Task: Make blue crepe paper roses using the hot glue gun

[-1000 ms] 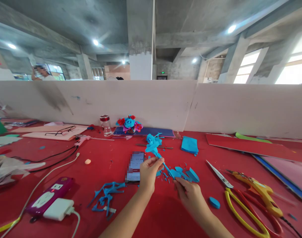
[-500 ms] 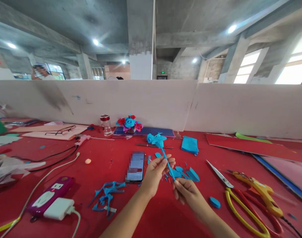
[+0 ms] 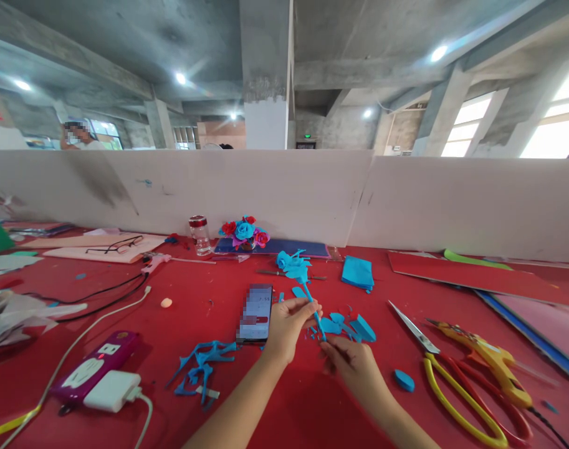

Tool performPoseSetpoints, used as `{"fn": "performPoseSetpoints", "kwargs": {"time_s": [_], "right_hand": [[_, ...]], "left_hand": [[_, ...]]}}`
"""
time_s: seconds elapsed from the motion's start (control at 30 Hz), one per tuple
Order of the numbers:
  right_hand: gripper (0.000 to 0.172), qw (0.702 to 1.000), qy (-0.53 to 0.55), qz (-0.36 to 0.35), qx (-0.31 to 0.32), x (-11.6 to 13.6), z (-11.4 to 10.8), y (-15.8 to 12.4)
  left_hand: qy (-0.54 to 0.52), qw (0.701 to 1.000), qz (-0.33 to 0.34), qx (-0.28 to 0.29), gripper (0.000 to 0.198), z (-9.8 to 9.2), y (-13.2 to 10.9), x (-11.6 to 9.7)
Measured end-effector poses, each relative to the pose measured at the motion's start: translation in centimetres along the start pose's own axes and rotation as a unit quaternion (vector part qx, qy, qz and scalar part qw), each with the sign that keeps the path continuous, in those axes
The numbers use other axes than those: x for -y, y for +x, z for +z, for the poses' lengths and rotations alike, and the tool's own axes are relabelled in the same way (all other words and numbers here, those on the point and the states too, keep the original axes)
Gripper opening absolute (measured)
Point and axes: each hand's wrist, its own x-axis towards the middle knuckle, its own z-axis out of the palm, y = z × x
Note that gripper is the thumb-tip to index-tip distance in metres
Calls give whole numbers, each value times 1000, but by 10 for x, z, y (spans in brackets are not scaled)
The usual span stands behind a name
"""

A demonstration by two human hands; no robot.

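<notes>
A blue handmade flower [image 3: 297, 269] on a blue-wrapped stem tilts up and away over the red table [image 3: 144, 349]. My left hand [image 3: 288, 324] is closed round the middle of the stem. The fingers of my right hand [image 3: 349, 362] pinch the stem's lower end. Behind the hands lie blue cut pieces [image 3: 344, 327] and small scraps. A phone [image 3: 255, 313] with a lit screen lies left of my left hand. Blue offcut strips [image 3: 202, 368] are farther left, and a blue roll [image 3: 404, 381] sits right of my right hand.
Large scissors [image 3: 452, 380] and a yellow glue gun [image 3: 490, 355] lie at right. A purple power strip [image 3: 95, 368] with a white charger [image 3: 112, 391] is at left. At the back stand a glass jar [image 3: 200, 237] and a flower arrangement [image 3: 245, 233], before a white partition [image 3: 284, 187].
My right hand has shifted slightly left along with the stem's lower end. The fingers of my left hand have curled more closely round the stem, which now stands a little steeper.
</notes>
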Motion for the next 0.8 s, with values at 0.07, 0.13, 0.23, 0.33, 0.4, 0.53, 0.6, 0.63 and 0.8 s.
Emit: {"fn": "performPoseSetpoints", "kwargs": {"time_s": [0.07,0.13,0.23,0.33,0.4,0.53,0.6,0.63,0.8], "right_hand": [[31,998,-54,-28,-34,-3,1,-1],[26,995,-74,-44,-54,-5,0,-1],[22,991,-91,-66,-72,-8,0,-3],[23,985,-113,-96,-87,-12,0,-4],[26,987,-101,-93,-85,-12,0,-3],[39,998,54,-16,-25,-3,0,0],[44,988,150,20,12,5,-2,2],[44,981,187,35,24,8,-3,2],[39,952,292,79,49,18,-4,0]], "left_hand": [[8,1000,6,-18,26,1,0,1],[10,999,11,-32,25,1,0,2],[13,998,16,-51,23,0,1,4],[15,998,21,-61,22,0,2,6],[18,998,26,-59,22,0,1,5],[13,999,30,21,27,2,-3,3],[0,995,24,93,31,3,-6,3],[-2,992,20,122,32,3,-7,2],[6,987,14,158,24,0,-8,0]]}}
